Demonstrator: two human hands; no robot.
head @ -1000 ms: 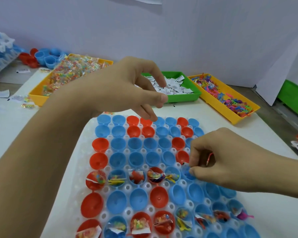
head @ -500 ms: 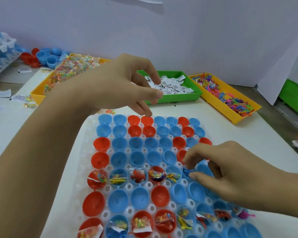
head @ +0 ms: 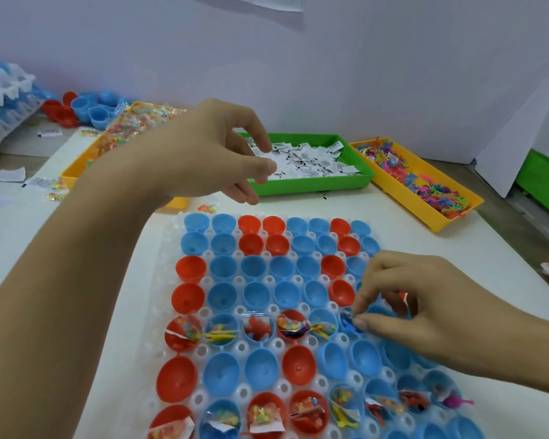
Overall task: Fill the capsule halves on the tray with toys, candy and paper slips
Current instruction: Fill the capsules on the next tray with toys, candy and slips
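Most of the capsule halves [head: 268, 315] on the white tray [head: 171, 248] are not yet filled: the rows toward 12 o'clock sit bare, red and blue alike, and one row nearer the person at about 6 o'clock is bare too. Two rows look finished or nearly so, one across the middle of the tray and one at the near edge, where each cup shows some mix of wrapped candy, a small plastic toy and a white slip. By my judgement less than half of the visible tray is done. The right hand [head: 425, 315] is at 3 o'clock on the tray, its grip narrow, thumb and forefinger pinching a small blue toy [head: 349, 324] at the rim of a blue cup at the right end of the middle filled row; something red shows inside the curled fingers, but what it is I cannot tell. The left hand [head: 213, 153] hovers toward 12 o'clock over the green bin of paper slips [head: 311, 161], fingers loosely curved, nothing visibly held. A yellow bin of toys [head: 425, 182] lies at 2 o'clock, a yellow bin of candy [head: 76, 172] at 10 o'clock, all on the bench [head: 393, 223]. The slips carry dark print, too small to read; no brand shows.
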